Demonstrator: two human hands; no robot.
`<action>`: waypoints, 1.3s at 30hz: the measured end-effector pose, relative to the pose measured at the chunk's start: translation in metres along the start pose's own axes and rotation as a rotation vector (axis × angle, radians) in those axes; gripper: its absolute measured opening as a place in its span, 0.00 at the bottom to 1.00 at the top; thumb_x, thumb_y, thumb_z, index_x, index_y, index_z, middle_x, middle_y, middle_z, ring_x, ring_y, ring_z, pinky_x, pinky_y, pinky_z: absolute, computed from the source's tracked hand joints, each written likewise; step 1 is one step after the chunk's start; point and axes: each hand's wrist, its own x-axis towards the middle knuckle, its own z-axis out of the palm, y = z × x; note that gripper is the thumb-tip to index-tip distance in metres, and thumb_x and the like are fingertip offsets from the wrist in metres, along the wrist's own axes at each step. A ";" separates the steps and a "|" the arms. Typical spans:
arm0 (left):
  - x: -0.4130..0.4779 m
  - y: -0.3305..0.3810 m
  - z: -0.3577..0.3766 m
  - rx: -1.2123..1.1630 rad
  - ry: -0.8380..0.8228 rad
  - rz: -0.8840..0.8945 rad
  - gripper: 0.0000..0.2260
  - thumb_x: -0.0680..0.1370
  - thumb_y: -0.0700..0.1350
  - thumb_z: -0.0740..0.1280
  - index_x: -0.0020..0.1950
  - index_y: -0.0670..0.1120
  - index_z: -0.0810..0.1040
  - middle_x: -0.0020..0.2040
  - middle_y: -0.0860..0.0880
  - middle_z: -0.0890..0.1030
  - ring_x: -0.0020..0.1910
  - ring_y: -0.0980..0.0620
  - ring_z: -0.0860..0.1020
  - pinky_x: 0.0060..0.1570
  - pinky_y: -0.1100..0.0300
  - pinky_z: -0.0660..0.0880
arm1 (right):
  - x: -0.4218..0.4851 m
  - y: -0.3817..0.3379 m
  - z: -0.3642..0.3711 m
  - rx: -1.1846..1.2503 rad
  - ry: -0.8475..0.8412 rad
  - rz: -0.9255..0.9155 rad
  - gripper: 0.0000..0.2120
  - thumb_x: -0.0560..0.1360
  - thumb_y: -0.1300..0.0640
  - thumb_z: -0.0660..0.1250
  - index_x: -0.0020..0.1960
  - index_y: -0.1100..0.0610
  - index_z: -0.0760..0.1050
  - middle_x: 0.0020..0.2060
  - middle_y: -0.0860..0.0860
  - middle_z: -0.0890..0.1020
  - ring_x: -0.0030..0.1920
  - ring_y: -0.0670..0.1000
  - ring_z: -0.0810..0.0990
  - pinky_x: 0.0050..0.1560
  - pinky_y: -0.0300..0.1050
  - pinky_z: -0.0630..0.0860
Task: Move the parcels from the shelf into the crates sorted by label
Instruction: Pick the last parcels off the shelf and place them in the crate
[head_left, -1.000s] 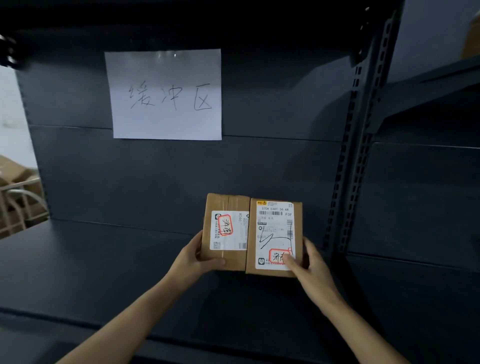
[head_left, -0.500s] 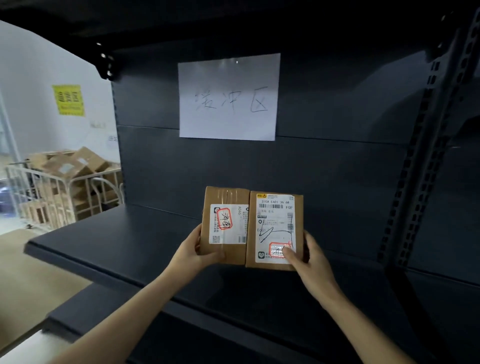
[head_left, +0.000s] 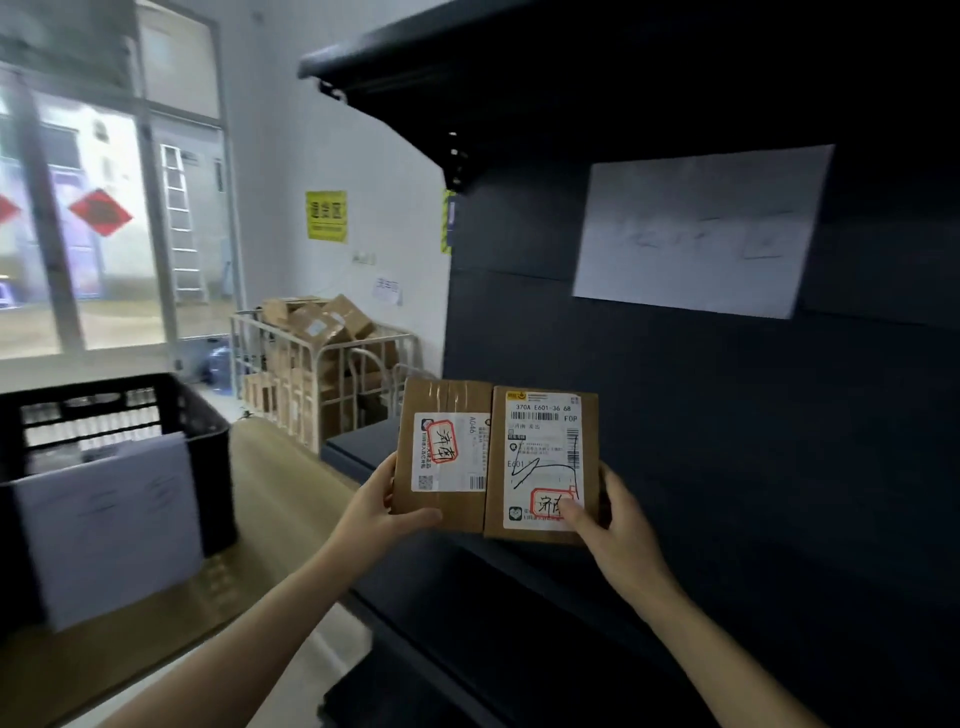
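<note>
Two parcels, the left parcel (head_left: 441, 457) and the right parcel (head_left: 543, 465), are held edge to edge in front of the dark shelf (head_left: 675, 467), clear of its boards. The left hand (head_left: 379, 512) grasps the left one, the right hand (head_left: 618, 525) the right, thumbs on the labels. Both bear similar red-boxed marks, so they likely go together; keep them pressed level while carrying toward the black crate (head_left: 202, 415), well left of the left hand.

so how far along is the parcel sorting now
Done: both parcels are off the dark shelf. In hand: the left hand grips the left parcel and the right hand the right parcel, side by side, labels showing. Left: putting them into a crate; the black crate stands to the left, its contents hidden.
</note>
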 end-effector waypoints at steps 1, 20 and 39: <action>-0.007 0.000 -0.019 -0.004 0.028 -0.005 0.34 0.55 0.50 0.75 0.60 0.56 0.70 0.55 0.51 0.81 0.55 0.54 0.80 0.49 0.61 0.79 | 0.000 -0.009 0.018 0.008 -0.021 -0.010 0.25 0.73 0.47 0.66 0.68 0.44 0.64 0.60 0.46 0.75 0.62 0.46 0.72 0.64 0.49 0.71; -0.178 0.000 -0.334 0.169 0.598 -0.075 0.36 0.58 0.50 0.75 0.64 0.52 0.68 0.56 0.52 0.80 0.56 0.54 0.79 0.52 0.60 0.78 | -0.016 -0.179 0.352 0.260 -0.533 -0.260 0.21 0.75 0.55 0.66 0.66 0.48 0.66 0.55 0.47 0.79 0.53 0.46 0.79 0.46 0.37 0.77; -0.147 -0.014 -0.463 0.240 0.822 -0.183 0.37 0.54 0.54 0.74 0.61 0.57 0.66 0.55 0.51 0.80 0.54 0.53 0.79 0.45 0.63 0.79 | 0.069 -0.223 0.528 0.361 -0.775 -0.352 0.28 0.75 0.50 0.66 0.72 0.45 0.61 0.59 0.50 0.76 0.54 0.47 0.79 0.51 0.45 0.79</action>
